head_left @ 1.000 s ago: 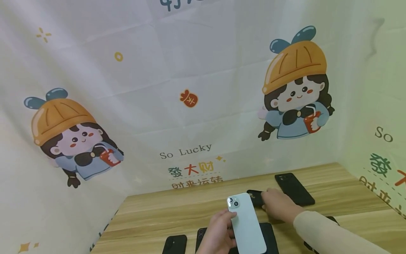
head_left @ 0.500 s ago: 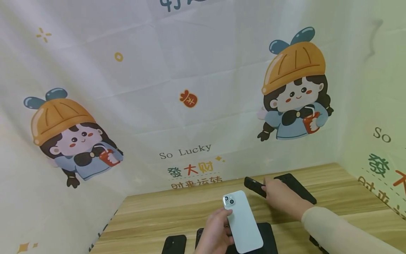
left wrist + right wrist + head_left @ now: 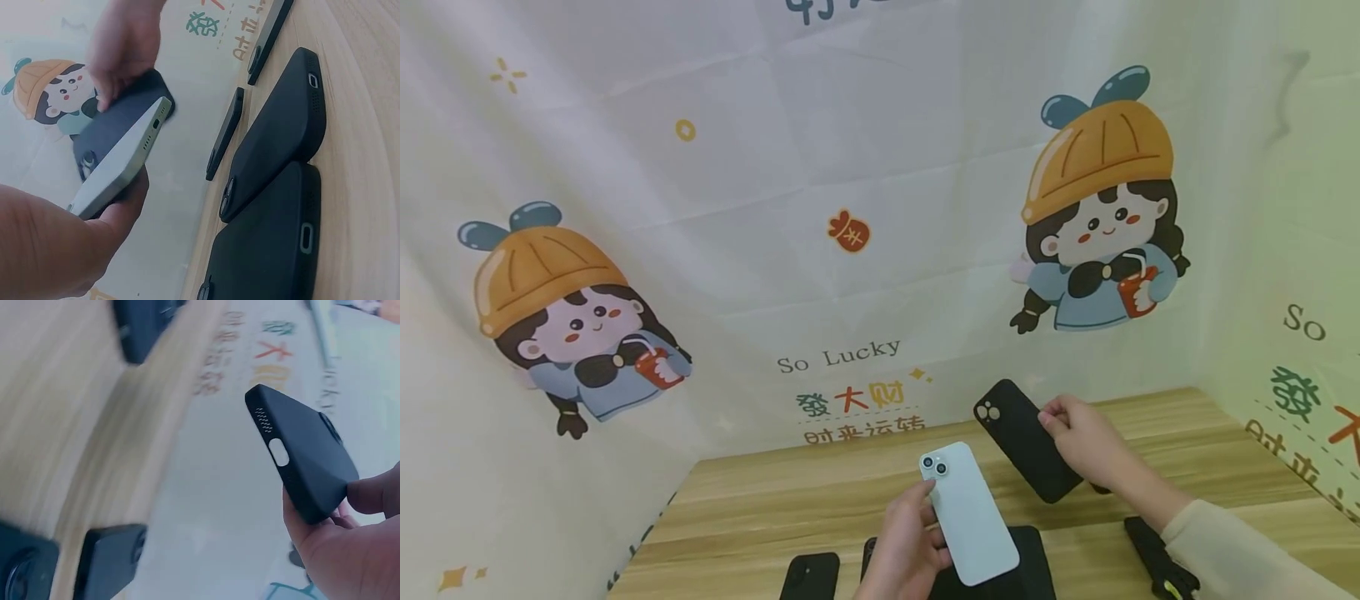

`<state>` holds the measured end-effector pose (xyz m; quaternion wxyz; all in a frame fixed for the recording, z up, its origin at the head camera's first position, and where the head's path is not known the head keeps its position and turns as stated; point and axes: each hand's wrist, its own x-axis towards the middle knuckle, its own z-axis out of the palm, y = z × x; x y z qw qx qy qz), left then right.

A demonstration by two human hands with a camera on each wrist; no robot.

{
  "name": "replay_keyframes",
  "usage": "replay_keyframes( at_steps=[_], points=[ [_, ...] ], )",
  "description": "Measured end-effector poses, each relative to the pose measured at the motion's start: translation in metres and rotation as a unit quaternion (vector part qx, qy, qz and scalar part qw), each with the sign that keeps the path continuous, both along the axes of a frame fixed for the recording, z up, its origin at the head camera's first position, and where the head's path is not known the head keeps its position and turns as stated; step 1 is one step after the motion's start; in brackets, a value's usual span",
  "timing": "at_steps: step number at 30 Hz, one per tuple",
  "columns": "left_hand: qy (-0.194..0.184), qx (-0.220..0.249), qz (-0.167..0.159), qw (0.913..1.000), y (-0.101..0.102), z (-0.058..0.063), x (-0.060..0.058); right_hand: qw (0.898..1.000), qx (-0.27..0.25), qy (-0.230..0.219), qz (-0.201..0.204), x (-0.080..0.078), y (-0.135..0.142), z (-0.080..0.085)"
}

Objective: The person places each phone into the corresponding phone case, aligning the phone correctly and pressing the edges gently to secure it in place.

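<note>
One pale phone (image 3: 976, 521) in left hand (image 3: 904, 537)

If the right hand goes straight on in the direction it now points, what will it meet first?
Past the case that the right hand pinches, probably the printed cloth; depth is hard to judge.

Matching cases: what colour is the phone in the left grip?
The phone is pale bluish-white, clearest in the head view.
</note>
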<state>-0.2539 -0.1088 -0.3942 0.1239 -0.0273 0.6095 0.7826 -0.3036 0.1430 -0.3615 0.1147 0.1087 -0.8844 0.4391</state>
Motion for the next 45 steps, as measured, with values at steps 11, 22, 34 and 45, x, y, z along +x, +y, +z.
replay_keyframes(
  at_steps=[11,22,34,45],
  points=[
    [0.003,0.044,-0.019,0.9989,0.004,0.006,0.001,0.982,-0.144,-0.119,0.028,0.039,-0.017,0.015],
    [0.032,0.065,-0.051,0.9961,0.006,0.01,0.008,0.938,-0.272,-0.194,0.094,0.05,-0.037,-0.001],
    [0.045,0.058,-0.07,0.9948,0.005,0.007,0.009,0.932,-0.269,-0.213,0.12,0.047,-0.038,-0.019],
    [0.061,0.035,-0.067,0.9953,0.005,0.007,0.006,0.984,-0.103,-0.14,0.033,0.051,-0.041,-0.013]
  ],
)
